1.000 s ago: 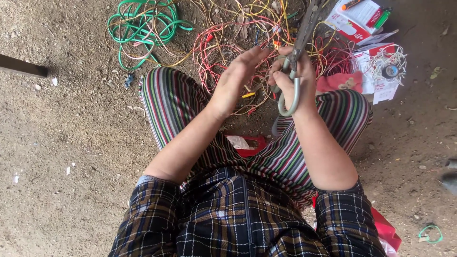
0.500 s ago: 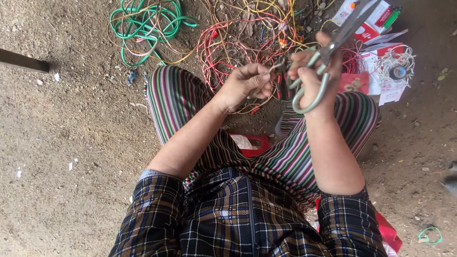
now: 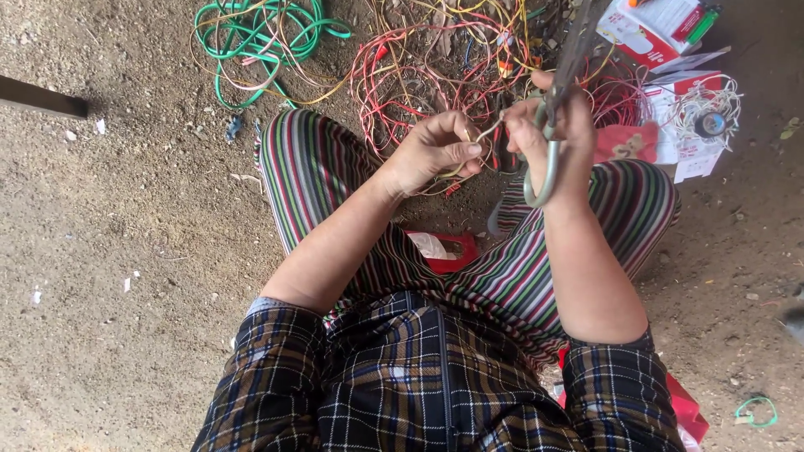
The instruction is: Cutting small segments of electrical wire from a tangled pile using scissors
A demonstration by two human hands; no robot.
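Thin wire (image 3: 490,130) stretched between both hands; left hand (image 3: 431,151) pinches it, right hand (image 3: 557,125) grips scissors (image 3: 557,109).

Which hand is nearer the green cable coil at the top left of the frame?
Left. The left hand sits right of and below the green cable coil, pinching a thin wire. The right hand, gripping scissors, is farther right.
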